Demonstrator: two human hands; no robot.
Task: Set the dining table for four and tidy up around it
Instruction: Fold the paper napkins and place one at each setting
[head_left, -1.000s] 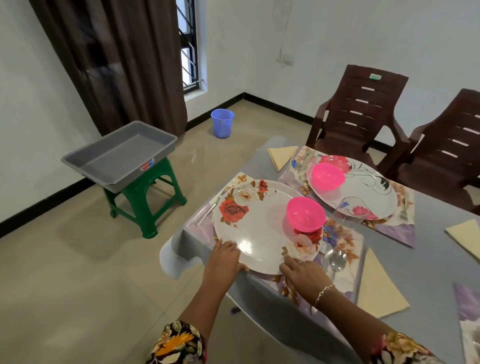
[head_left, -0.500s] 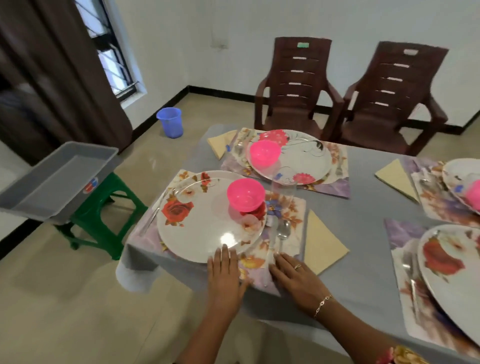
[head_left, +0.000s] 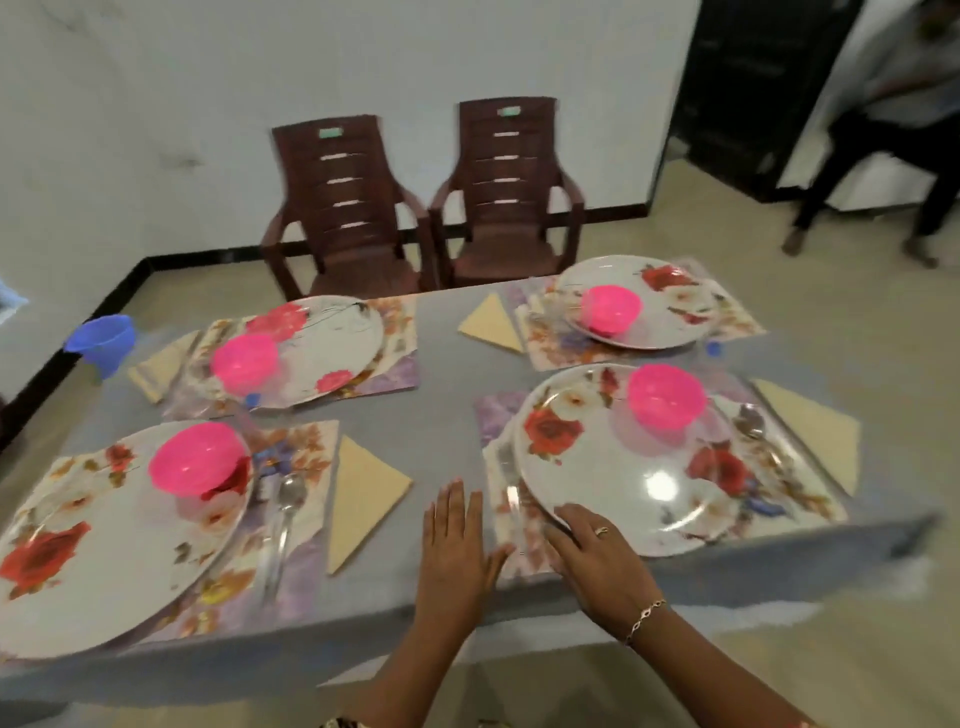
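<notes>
Several place settings lie on the grey table (head_left: 441, 426), each a floral plate with a pink bowl on a floral placemat. My left hand (head_left: 457, 540) lies flat with straight fingers on the grey cloth between the two near settings. My right hand (head_left: 597, 556) rests with spread fingers on the near left rim of the near right plate (head_left: 639, 462), which carries a pink bowl (head_left: 667, 395). A fork (head_left: 511, 493) lies just left of that plate. The near left plate (head_left: 98, 530) has a pink bowl (head_left: 197, 457), a spoon (head_left: 283, 514) and a folded yellow napkin (head_left: 361, 499) beside it.
Two brown plastic chairs (head_left: 343, 208) (head_left: 509, 192) stand against the far wall behind the table. A blue bucket (head_left: 104, 340) sits on the floor at the left. A person (head_left: 883, 130) stands by the dark doorway at the far right. Yellow napkins (head_left: 491, 325) (head_left: 815, 431) lie by the right settings.
My view has swung right from the left setting to the whole table. Both hands have left the near left plate; the right one now touches the near right plate, the left lies on the cloth.
</notes>
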